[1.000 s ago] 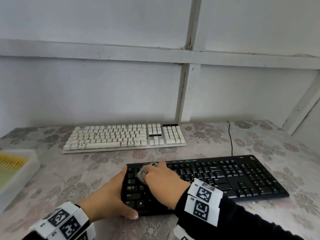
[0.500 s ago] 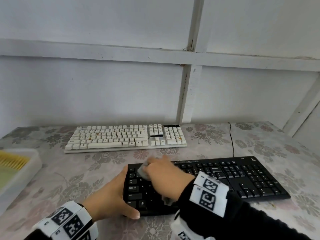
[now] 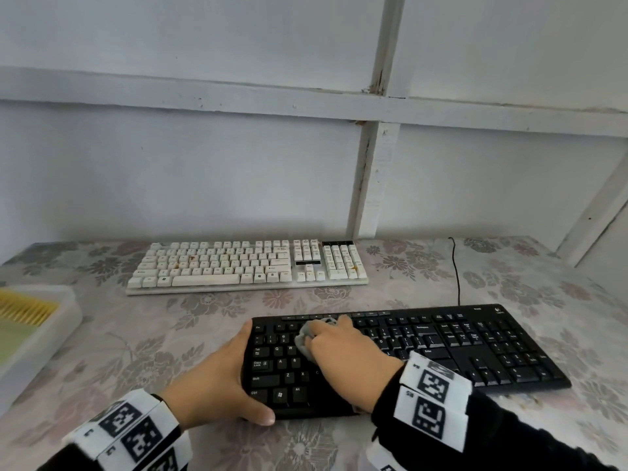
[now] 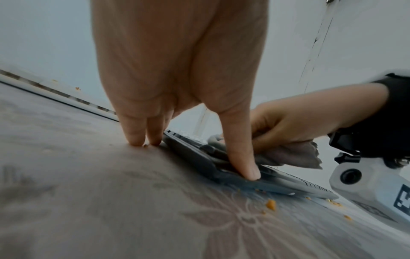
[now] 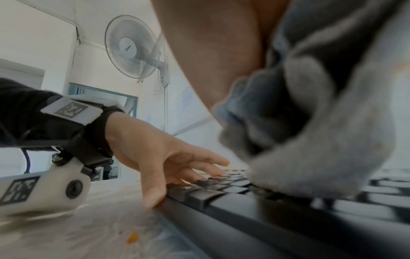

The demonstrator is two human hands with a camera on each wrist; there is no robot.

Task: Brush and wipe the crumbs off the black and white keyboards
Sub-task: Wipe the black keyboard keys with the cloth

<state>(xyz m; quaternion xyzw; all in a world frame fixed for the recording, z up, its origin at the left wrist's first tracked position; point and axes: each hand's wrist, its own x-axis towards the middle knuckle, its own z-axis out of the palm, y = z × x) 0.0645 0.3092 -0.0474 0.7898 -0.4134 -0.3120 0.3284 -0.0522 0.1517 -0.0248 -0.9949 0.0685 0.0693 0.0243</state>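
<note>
Wiping step on the black keyboard (image 3: 441,348): my right hand (image 3: 343,355) is clamped on a grey cloth (image 3: 302,338) over its upper-left keys, while my left hand (image 3: 217,379), grip apart, braces the edge beside it. Next I'd sweep right; the white keyboard (image 3: 244,266), beyond the grip, looks unwiped.

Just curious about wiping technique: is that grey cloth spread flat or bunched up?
Bunched up. The right hand grips the cloth in a crumpled wad, folds bulging against the black keyboard.
</note>
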